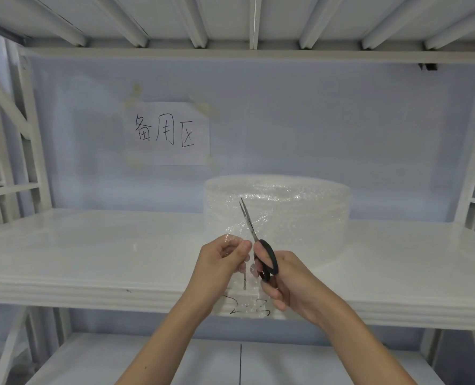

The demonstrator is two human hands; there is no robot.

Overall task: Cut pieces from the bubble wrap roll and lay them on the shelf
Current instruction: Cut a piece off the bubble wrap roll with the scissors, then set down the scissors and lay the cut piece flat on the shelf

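- Fingers of the left hand (225,262) are curled together and pinch the loose end of the wrap (232,240), pulled out toward the shelf's front edge.
- Beside it, almost touching, the right hand (283,279) grips the scissors (254,240); its fingers are curled through and round the black handles, and the blades look nearly closed, pointing up and away along the pulled sheet.
- Whether the blades have bitten into the film or only lie against it, I cannot tell; the film is clear and hard to make out there.
- That film looks very light, soft and floppy. It will likely sag and fold unless held taut, and may slide between the blades rather than shear.
- My guess is the best hold is a pinch at the free edge, close to the cut line, as the left hand has it.
- Behind the hands, the roll (276,215) stands on end on the white shelf (91,259), right of centre and near the back.
- I can make out no cut pieces lying on the shelf.
- Farthest off, a paper sign (172,133) with handwritten characters is taped to the back wall.
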